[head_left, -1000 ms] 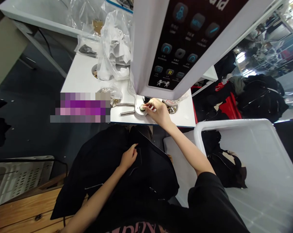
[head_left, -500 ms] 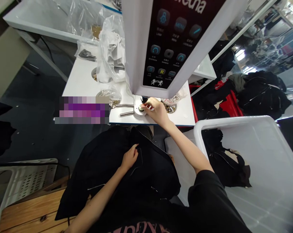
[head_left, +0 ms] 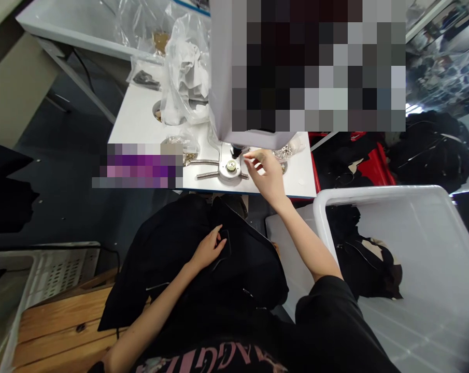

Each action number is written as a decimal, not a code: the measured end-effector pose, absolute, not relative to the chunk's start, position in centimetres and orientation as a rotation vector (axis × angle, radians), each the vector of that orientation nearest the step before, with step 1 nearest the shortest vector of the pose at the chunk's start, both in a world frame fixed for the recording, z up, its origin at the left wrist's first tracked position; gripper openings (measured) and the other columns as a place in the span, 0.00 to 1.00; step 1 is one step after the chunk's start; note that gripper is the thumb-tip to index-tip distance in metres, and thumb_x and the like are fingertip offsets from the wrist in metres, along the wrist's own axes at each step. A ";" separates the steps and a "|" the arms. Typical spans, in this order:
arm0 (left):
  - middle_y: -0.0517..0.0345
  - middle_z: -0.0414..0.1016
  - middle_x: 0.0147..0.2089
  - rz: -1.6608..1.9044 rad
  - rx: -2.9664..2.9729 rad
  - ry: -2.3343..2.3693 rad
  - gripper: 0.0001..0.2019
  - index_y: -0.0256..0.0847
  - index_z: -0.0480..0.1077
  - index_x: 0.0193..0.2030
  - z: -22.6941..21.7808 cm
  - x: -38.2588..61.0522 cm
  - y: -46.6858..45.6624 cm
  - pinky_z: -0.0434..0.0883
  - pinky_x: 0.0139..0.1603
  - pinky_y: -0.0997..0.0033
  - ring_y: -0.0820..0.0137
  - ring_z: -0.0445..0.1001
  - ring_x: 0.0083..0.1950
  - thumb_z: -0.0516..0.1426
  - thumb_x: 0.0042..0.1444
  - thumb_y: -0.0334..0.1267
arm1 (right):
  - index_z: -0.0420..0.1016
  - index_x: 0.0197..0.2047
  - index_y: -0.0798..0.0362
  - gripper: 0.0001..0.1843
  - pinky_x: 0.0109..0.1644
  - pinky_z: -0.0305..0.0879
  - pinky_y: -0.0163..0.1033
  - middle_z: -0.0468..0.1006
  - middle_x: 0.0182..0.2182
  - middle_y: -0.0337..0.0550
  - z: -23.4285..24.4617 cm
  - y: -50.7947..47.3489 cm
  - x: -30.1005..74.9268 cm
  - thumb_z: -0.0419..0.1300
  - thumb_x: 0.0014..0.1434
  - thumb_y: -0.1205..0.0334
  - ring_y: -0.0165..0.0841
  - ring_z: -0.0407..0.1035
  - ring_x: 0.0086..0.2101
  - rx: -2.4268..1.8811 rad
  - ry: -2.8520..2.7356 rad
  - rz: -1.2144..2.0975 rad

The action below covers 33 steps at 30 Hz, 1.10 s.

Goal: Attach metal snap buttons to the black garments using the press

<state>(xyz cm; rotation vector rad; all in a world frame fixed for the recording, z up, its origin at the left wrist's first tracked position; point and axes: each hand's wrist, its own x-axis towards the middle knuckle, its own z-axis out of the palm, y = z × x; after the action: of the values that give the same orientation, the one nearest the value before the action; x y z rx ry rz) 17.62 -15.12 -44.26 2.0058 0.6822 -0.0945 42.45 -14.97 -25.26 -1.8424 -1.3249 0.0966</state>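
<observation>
Beside the press machine's round metal die [head_left: 231, 166], my right hand [head_left: 268, 176] hovers with thumb and fingers curved apart, nothing visible between them. Straight above the die is the dark upper punch [head_left: 236, 152] of the white machine head [head_left: 221, 77]. Coiled springs [head_left: 207, 162] stick out on both sides of the die's base. My left hand [head_left: 208, 251] rests on black cloth [head_left: 160, 248] across my lap, fingers loosely stretched, by a seamed or pocket-like outline. It does not grip the cloth.
The white worktable [head_left: 129, 116] has round wells of small metal parts and a plastic bag [head_left: 185, 67] at the back. A white bin [head_left: 432, 248] with black garments [head_left: 362, 259] stands at my right. A wooden bench [head_left: 63, 321] is at lower left.
My right hand has drawn back to the right from the die, and its fingers have parted. The die now shows uncovered. My left hand stays on the cloth. The view has shifted slightly.
</observation>
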 end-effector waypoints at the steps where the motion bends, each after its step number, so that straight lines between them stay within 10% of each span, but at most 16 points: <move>1: 0.52 0.71 0.49 -0.121 2.024 0.623 0.30 0.39 0.49 0.67 -43.6 16.6 -15.0 0.67 0.53 0.63 0.65 0.71 0.48 0.50 0.61 0.47 | 0.71 0.43 0.54 0.11 0.38 0.65 0.35 0.72 0.40 0.46 -25.5 -15.9 41.8 0.51 0.64 0.58 0.30 0.67 0.35 -1.830 -1.308 0.074; 6: 0.47 0.62 0.63 -0.339 2.183 0.488 0.30 0.40 0.56 0.64 -40.8 11.5 -14.3 0.58 0.63 0.54 0.57 0.59 0.64 0.52 0.59 0.53 | 0.72 0.45 0.55 0.11 0.46 0.65 0.39 0.75 0.38 0.46 -31.3 -22.1 36.3 0.53 0.62 0.62 0.33 0.69 0.40 -1.851 -1.675 0.496; 12: 0.47 0.59 0.66 -0.433 2.300 0.455 0.30 0.38 0.58 0.63 -38.4 10.1 -13.0 0.57 0.64 0.56 0.58 0.57 0.66 0.53 0.58 0.51 | 0.61 0.61 0.56 0.27 0.61 0.55 0.49 0.64 0.59 0.55 -38.5 -26.4 31.6 0.55 0.61 0.54 0.42 0.57 0.59 -1.892 -2.006 0.951; 17: 0.45 0.65 0.61 -0.473 2.243 0.426 0.35 0.38 0.62 0.61 -35.5 10.4 -13.9 0.61 0.61 0.55 0.55 0.62 0.62 0.53 0.53 0.62 | 0.64 0.60 0.55 0.28 0.63 0.49 0.53 0.61 0.62 0.53 -39.2 -25.8 33.1 0.57 0.54 0.68 0.44 0.51 0.63 -1.860 -2.192 1.005; 28: 0.54 0.77 0.34 0.054 1.658 0.904 0.19 0.40 0.68 0.36 -33.2 11.8 -18.1 0.71 0.39 0.70 0.66 0.76 0.37 0.45 0.62 0.53 | 0.66 0.57 0.52 0.24 0.66 0.41 0.50 0.71 0.55 0.47 -39.6 -24.5 34.2 0.51 0.57 0.70 0.34 0.61 0.57 -1.550 -2.290 0.898; 33: 0.52 0.75 0.41 -0.155 2.060 0.891 0.21 0.42 0.70 0.44 -33.2 12.0 -18.4 0.69 0.39 0.67 0.61 0.74 0.41 0.57 0.51 0.56 | 0.74 0.47 0.54 0.16 0.62 0.51 0.46 0.77 0.43 0.46 -40.1 -23.9 33.6 0.50 0.59 0.71 0.33 0.70 0.46 -1.528 -2.380 0.928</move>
<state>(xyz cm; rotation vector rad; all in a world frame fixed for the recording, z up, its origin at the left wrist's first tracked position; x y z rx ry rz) 12.01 -18.37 -33.22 2.0600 0.8912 -0.1555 33.60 -23.86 -40.10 -1.5285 -2.3797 0.9284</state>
